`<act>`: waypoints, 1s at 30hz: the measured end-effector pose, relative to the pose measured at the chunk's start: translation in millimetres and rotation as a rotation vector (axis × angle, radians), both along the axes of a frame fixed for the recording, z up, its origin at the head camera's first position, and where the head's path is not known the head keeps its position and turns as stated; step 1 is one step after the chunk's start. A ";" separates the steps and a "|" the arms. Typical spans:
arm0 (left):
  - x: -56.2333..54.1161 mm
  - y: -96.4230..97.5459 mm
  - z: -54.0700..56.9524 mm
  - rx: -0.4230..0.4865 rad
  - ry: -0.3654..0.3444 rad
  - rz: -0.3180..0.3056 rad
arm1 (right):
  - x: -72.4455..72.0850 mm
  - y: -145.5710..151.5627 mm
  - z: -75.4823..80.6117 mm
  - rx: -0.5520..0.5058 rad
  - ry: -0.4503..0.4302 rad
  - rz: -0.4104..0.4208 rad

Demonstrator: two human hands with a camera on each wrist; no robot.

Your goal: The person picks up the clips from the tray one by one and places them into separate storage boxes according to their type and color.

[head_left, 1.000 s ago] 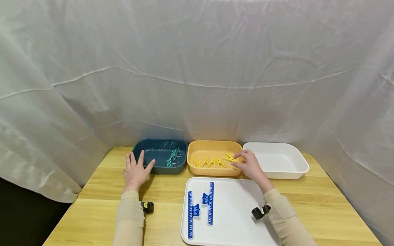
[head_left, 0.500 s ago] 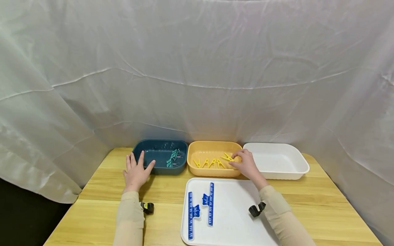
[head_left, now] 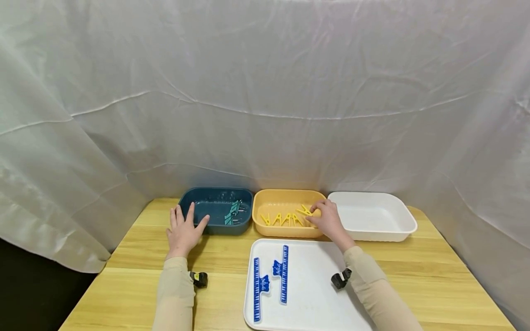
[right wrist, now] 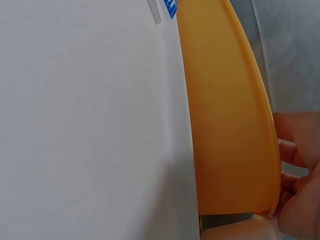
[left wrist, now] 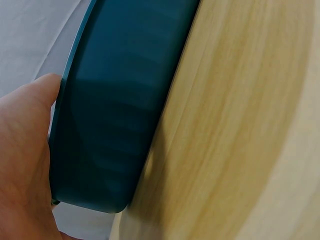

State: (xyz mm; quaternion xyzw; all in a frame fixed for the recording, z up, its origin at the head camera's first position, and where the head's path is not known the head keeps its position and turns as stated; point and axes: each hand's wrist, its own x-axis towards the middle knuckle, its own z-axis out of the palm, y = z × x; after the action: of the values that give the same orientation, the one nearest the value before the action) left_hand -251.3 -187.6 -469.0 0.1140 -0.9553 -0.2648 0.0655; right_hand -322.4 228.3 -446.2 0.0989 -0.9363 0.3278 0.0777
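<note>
My left hand [head_left: 182, 233] lies with spread fingers over the near left corner of the dark teal bin [head_left: 217, 228]; in the left wrist view its thumb [left wrist: 49, 86] touches the rim. Teal binder clips [head_left: 233, 212] lie in that bin's right part. Over the right end of the yellow bin [head_left: 285, 231], my right hand [head_left: 329, 220] pinches a yellow clothespin [head_left: 304, 210] between thumb and forefinger. Several more yellow clothespins [head_left: 287, 219] stand in a row along that bin's floor. The right wrist view shows the hand at the bin's rim, with the clothespin hidden behind the wall.
A white bin [head_left: 372, 235] stands to the right of the yellow one. In front, a white tray [head_left: 316, 285] holds two blue piano-key-patterned clips [head_left: 256, 289]. The wooden table [head_left: 128, 276] is backed by a pale curtain [head_left: 265, 92].
My right hand has shifted slightly left with the pinched clothespin, bringing it closer to the row. My left hand stays in place on the teal bin.
</note>
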 end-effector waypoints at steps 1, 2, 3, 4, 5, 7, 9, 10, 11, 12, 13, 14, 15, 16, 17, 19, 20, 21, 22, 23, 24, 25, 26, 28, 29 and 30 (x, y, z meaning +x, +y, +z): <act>0.1 0.0 0.0 0.000 0.000 0.000 | -0.2 -0.9 0.2 0.006 0.000 -0.006; 0.2 -0.1 0.0 0.000 0.001 -0.001 | -0.4 -1.8 0.5 0.011 0.002 -0.013; 0.2 -0.3 0.0 0.001 0.002 -0.001 | -0.8 -2.8 0.8 0.019 0.004 -0.019; 0.3 -0.3 -0.1 0.001 0.002 -0.002 | -1.1 -4.1 1.0 0.023 0.004 -0.027; 0.4 -0.4 -0.2 0.001 0.004 -0.001 | -1.7 -5.1 0.7 0.034 0.009 -0.033; 0.4 -0.5 -0.5 0.000 0.009 0.000 | -3.1 -6.8 -0.7 0.059 0.018 -0.044; 0.3 -0.6 -0.9 -0.002 0.012 0.001 | -4.8 -8.0 -2.9 0.084 0.029 -0.056; 0.2 -0.6 -1.2 -0.003 0.012 0.001 | -5.4 -8.6 -3.7 0.095 0.034 -0.062; 0.1 -0.7 -1.5 -0.004 0.011 0.001 | -5.9 -9.2 -4.5 0.107 0.035 -0.070; -0.1 -0.8 -1.8 -0.005 0.009 0.000 | -6.1 -10.0 -5.0 0.120 0.037 -0.076; -0.2 -0.9 -2.0 -0.004 0.009 0.000 | -6.3 -10.7 -5.2 0.134 0.039 -0.083; -0.4 -0.9 -2.1 -0.003 0.006 -0.001 | -6.3 -11.5 -5.3 0.143 0.038 -0.089; -0.4 -0.9 -2.2 -0.005 0.005 -0.001 | -6.3 -12.5 -5.4 0.150 0.035 -0.096; -0.3 -0.9 -2.2 -0.003 0.004 -0.001 | -6.0 -13.5 -5.3 0.160 0.036 -0.101; -0.2 -0.8 -2.1 -0.003 0.001 -0.003 | -5.8 -14.4 -5.2 0.169 0.036 -0.106; 0.1 -0.6 -1.5 -0.002 -0.001 -0.004 | -5.6 -15.6 -5.5 0.185 0.042 -0.113; 0.2 -0.5 -1.2 0.001 -0.001 -0.006 | -5.5 -16.2 -5.7 0.194 0.046 -0.115; 0.5 -0.2 -0.7 0.001 -0.002 -0.007 | -5.3 -16.6 -5.6 0.206 0.053 -0.116; 0.7 -0.1 -0.3 0.003 -0.003 -0.008 | -5.0 -17.0 -5.6 0.218 0.061 -0.116; 1.0 0.1 0.1 0.006 -0.003 -0.009 | -4.8 -17.4 -5.7 0.228 0.068 -0.117; 1.2 0.2 0.6 0.009 0.000 -0.008 | -4.4 -17.9 -5.4 0.236 0.073 -0.117; 1.4 0.3 0.8 0.009 0.000 -0.008 | -3.9 -18.5 -5.0 0.246 0.078 -0.116; 1.6 0.5 1.1 0.011 0.001 -0.008 | -3.4 -19.1 -4.4 0.252 0.081 -0.116; 1.8 0.5 1.2 0.010 0.001 -0.006 | -2.8 -20.2 -3.5 0.263 0.081 -0.117; 1.9 0.6 1.2 0.010 0.002 -0.006 | -2.5 -20.7 -3.0 0.270 0.080 -0.116; 1.9 0.5 1.0 0.010 0.002 -0.005 | -2.6 -21.2 -2.8 0.274 0.077 -0.118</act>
State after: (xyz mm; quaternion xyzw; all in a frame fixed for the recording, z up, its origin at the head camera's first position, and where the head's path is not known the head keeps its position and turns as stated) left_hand -249.4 -187.1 -468.0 0.1115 -0.9542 -0.2697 0.0654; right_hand -325.0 207.1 -449.0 0.0661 -0.9728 0.1879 0.1184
